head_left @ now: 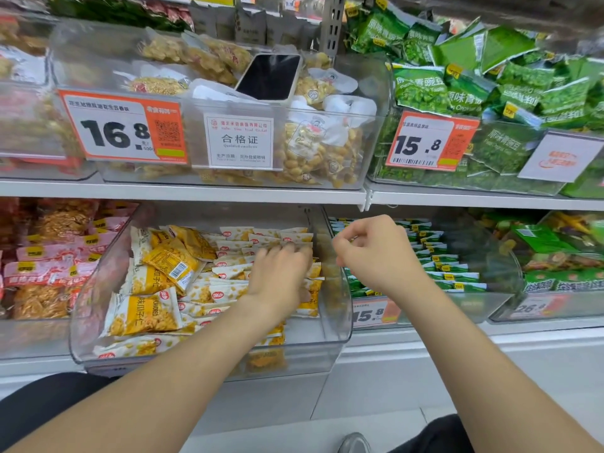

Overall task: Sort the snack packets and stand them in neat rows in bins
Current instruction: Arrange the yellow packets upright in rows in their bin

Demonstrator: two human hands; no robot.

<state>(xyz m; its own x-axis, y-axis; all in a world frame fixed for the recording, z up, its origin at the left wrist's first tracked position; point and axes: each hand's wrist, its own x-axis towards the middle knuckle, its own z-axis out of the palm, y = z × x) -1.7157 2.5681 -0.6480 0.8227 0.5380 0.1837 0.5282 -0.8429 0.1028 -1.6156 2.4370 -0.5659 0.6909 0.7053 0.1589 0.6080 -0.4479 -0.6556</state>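
The one head-worn camera is looking forward and down along both forearms; it is facing the shelves [196, 191] and sitting close; the left hand [277, 273] and right hand [379, 253] are lying mid-frame; the clear bin [327, 338] is sitting under the left hand; upper bins [75, 60] are rising beyond both.

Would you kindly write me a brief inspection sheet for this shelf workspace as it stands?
Surface: white shelf boards, two tiers, carrying clear bins.
Job's things: yellow packets in the clear bin; rows upright at back right, loose heap on the left.
Clutter: phone lying on peanut bags on the tier above.
Hands: left hand among the upright yellow packets; right hand curled above the bin's right wall, grip unclear.
Cables: nothing seen.
Surroundings: green packets in rows in the next bin; price tags.
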